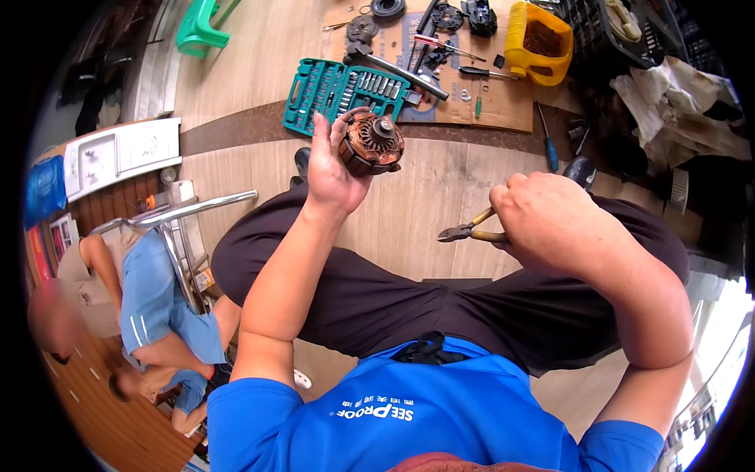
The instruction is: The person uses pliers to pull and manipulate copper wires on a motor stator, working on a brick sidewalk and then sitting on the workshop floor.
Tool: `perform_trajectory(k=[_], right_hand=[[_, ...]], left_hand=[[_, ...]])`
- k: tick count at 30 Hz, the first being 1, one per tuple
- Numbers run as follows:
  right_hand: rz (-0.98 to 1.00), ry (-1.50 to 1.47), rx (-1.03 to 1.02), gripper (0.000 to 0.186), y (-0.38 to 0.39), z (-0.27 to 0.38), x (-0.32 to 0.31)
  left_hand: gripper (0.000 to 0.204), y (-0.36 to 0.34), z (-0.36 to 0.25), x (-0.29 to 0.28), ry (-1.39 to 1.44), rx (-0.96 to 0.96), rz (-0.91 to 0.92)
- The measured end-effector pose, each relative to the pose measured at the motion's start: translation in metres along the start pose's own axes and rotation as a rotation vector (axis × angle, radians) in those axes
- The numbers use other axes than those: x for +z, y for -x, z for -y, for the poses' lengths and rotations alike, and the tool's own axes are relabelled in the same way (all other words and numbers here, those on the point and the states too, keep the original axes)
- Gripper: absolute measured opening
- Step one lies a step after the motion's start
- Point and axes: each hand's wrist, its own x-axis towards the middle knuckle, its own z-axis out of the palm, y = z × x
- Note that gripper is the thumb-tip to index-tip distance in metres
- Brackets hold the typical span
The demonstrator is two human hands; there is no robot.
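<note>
In my left hand [334, 169] rests a motor rotor [372, 144], a round core with copper windings and a metal shaft end facing up. The palm supports it from the left, and the fingers reach behind it, partly hidden. My right hand [543, 216] is closed around the yellow handles of diagonal cutting pliers [472, 231]. The pliers' dark jaws point left, apart from the rotor, over the gap between my knees. Just beyond the rotor lies an opened green socket set case [342, 90] with rows of metal sockets.
A flattened cardboard sheet [503, 106] on the floor carries a hammer [401, 71], screwdrivers and dark machine parts. A cut yellow jug [539, 43] and a black crate [621, 35] stand at the far right. Two people sit at left, near a chrome-framed seat [200, 206].
</note>
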Motion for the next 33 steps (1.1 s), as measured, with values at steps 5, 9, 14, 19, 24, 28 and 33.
perform_trajectory(k=[5, 9, 14, 19, 24, 28, 33], right_hand=[[-0.062, 0.01, 0.037, 0.017, 0.004, -0.004, -0.003], [-0.122, 0.006, 0.019, 0.021, 0.008, -0.006, 0.003], [-0.085, 0.014, 0.013, 0.028, 0.007, -0.003, 0.006], [-0.076, 0.04, 0.013, 0.017, 0.008, 0.0, 0.002], [-0.055, 0.043, 0.013, 0.018, 0.006, 0.0, 0.002], [-0.045, 0.035, 0.014, 0.019, 0.005, 0.0, 0.002], [-0.065, 0.044, 0.015, 0.019, 0.005, 0.001, 0.004]], left_hand=[[0.063, -0.003, 0.0, 0.004, 0.006, -0.04, 0.021], [0.063, -0.005, -0.002, 0.0, 0.028, -0.058, 0.079], [0.069, -0.006, -0.004, -0.016, 0.121, -0.094, 0.203], [0.07, -0.003, -0.003, -0.005, 0.091, -0.057, 0.054], [0.07, -0.002, -0.004, -0.006, 0.113, -0.046, 0.067], [0.069, -0.003, -0.005, -0.015, 0.107, -0.061, 0.195], [0.071, -0.002, -0.005, -0.011, 0.102, -0.055, 0.174]])
